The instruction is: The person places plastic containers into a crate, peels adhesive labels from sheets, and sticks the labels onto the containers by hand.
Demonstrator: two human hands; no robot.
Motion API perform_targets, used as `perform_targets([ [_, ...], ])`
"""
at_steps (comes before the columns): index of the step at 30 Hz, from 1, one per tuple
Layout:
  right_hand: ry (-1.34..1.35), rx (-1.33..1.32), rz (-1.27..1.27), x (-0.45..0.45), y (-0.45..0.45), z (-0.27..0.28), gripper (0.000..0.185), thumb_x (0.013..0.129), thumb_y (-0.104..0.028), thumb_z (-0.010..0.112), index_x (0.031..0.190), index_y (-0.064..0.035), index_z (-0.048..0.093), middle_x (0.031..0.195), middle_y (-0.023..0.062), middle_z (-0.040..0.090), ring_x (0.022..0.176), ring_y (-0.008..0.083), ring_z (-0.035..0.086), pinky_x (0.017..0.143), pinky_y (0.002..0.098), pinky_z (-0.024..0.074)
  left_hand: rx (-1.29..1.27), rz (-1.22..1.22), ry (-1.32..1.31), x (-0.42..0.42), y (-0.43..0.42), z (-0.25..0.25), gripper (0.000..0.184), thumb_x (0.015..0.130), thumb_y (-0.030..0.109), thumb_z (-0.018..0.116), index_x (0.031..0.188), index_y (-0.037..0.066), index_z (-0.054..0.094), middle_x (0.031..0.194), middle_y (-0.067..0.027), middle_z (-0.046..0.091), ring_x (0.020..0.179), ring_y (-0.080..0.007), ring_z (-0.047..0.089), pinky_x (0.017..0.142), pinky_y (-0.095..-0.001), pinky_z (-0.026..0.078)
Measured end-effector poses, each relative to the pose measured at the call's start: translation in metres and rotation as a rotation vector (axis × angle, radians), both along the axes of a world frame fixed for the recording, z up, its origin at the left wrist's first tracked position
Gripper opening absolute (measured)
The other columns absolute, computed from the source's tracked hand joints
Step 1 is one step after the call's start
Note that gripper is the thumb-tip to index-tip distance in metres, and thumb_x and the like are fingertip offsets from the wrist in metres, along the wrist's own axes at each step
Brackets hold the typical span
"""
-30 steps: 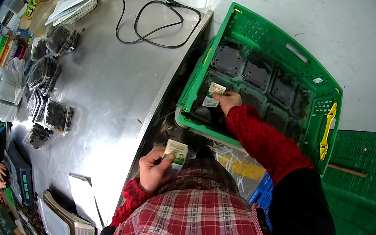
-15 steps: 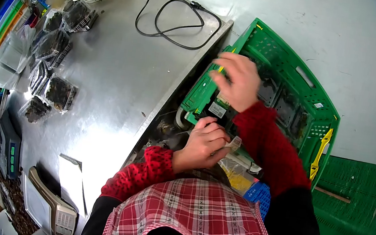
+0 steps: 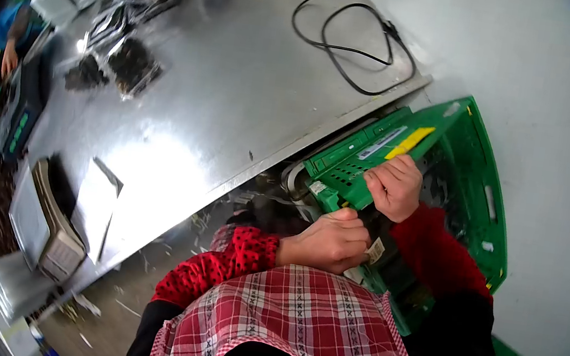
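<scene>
A green plastic crate (image 3: 487, 152) is tilted against the table edge, its near side panel raised and bearing a white label and a yellow patch (image 3: 410, 142). My right hand (image 3: 398, 187) is closed over the top edge of that panel. Lower down, my left hand (image 3: 331, 241) is closed at the crate's near corner, its thumb against the green plastic. A small printed paper tag (image 3: 376, 251) shows just beyond the left knuckles. Dark contents lie inside the crate, partly hidden by my right hand and sleeve.
On the steel table (image 3: 202, 93) are a looped black cable (image 3: 361, 50), several clear packs of dark food (image 3: 133, 66), white paper (image 3: 93, 206) and a weighing scale (image 3: 53, 222). Another person's arm (image 3: 11, 52) shows at far left. A white wall (image 3: 559, 144) rises at right.
My right hand has moved down and right onto the panel's edge, and the panel now stands raised. My left hand has shifted slightly right. The view has turned, moving the table scene.
</scene>
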State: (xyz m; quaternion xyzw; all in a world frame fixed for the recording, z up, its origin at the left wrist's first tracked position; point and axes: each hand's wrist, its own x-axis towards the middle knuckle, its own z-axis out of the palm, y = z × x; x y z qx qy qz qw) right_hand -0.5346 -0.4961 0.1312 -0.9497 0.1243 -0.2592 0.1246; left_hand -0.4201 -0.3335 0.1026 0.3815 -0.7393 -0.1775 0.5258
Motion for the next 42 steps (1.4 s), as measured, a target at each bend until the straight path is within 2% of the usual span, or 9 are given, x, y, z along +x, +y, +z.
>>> perform_targets([
  [5,-0.053,-0.047,-0.107,0.05,-0.007,-0.009,0.01,0.086,-0.017,0.062,0.077,-0.0122,0.064,0.063,0.0009,0.06,0.056,0.0218,0.053,0.06,0.0358,0.0364,-0.075,0.098,-0.184,-0.014,-0.009,-0.006,0.023,0.066,0.02,0.072,0.072,0.012,0.051,0.076,-0.0016,0.046,0.071,-0.019,0.049,0.072,-0.0329,0.038],
  [15,0.007,0.058,-0.005,0.003,0.012,0.004,0.011,0.08,-0.013,0.07,0.074,-0.0086,0.063,0.066,0.0037,0.059,0.063,0.0228,0.056,0.062,0.0357,0.0398,-0.114,0.187,-0.134,-0.032,0.005,-0.017,0.022,0.067,0.019,0.068,0.071,0.013,0.047,0.074,-0.0015,0.044,0.07,-0.0181,0.049,0.072,-0.0298,0.038],
  [16,0.075,0.046,0.006,0.012,0.006,0.006,0.009,0.081,-0.013,0.069,0.075,-0.0085,0.063,0.066,0.0034,0.059,0.062,0.0227,0.056,0.062,0.0359,0.0399,-0.355,0.261,-0.449,-0.035,0.003,-0.016,0.019,0.071,0.019,0.065,0.073,0.013,0.047,0.076,-0.0015,0.045,0.071,-0.0175,0.049,0.074,-0.0293,0.038],
  [21,0.369,-0.009,0.172,0.025,0.011,0.044,0.01,0.077,-0.015,0.068,0.081,-0.0065,0.065,0.066,0.0057,0.058,0.062,0.025,0.055,0.061,0.0358,0.0401,-0.241,0.088,-0.232,-0.042,0.007,0.01,0.011,0.081,0.022,0.056,0.079,0.013,0.051,0.08,-0.0011,0.048,0.077,-0.0159,0.052,0.079,-0.0292,0.039],
  [27,0.586,0.09,0.228,0.036,0.011,0.082,0.021,0.079,-0.01,0.058,0.097,-0.0019,0.065,0.073,0.0056,0.059,0.061,0.0246,0.054,0.061,0.0361,0.0413,-0.254,0.32,-0.212,-0.049,0.006,0.026,0.008,0.085,0.018,0.05,0.078,0.014,0.05,0.075,0.0013,0.047,0.072,-0.0126,0.053,0.071,-0.0236,0.04],
  [30,0.551,0.071,0.13,0.058,0.012,0.084,0.028,0.094,-0.014,0.043,0.113,-0.0005,0.058,0.071,0.0058,0.061,0.059,0.0234,0.054,0.061,0.0374,0.0399,-0.339,0.348,-0.222,-0.043,0.006,0.035,0.014,0.085,0.019,0.05,0.073,0.013,0.048,0.072,0.0016,0.045,0.067,-0.011,0.049,0.068,-0.0225,0.039],
  [33,0.505,0.064,0.092,0.051,0.019,0.081,0.028,0.094,-0.015,0.042,0.111,-0.001,0.06,0.07,0.0049,0.06,0.059,0.023,0.054,0.06,0.0366,0.0385,-0.288,0.339,-0.161,-0.05,0.013,0.037,0.016,0.084,0.021,0.051,0.07,0.014,0.045,0.07,0.0017,0.042,0.065,-0.0101,0.047,0.066,-0.0213,0.038],
  [37,0.502,0.031,0.073,0.042,0.009,0.078,0.027,0.093,-0.015,0.043,0.108,-0.0017,0.062,0.069,0.0042,0.06,0.059,0.0227,0.053,0.059,0.0361,0.0374,-0.345,0.264,-0.118,-0.052,0.002,0.035,0.018,0.082,0.022,0.051,0.068,0.016,0.041,0.069,0.0017,0.041,0.064,-0.012,0.046,0.064,-0.023,0.035],
  [42,0.324,0.028,0.075,0.035,-0.001,0.064,0.028,0.08,-0.017,0.061,0.103,-0.0021,0.065,0.073,0.008,0.059,0.063,0.0267,0.055,0.056,0.0371,0.0384,-0.251,0.141,-0.079,-0.055,0.001,0.039,0.015,0.075,0.023,0.056,0.069,0.015,0.045,0.07,0.0017,0.041,0.066,-0.0142,0.049,0.064,-0.0279,0.035],
])
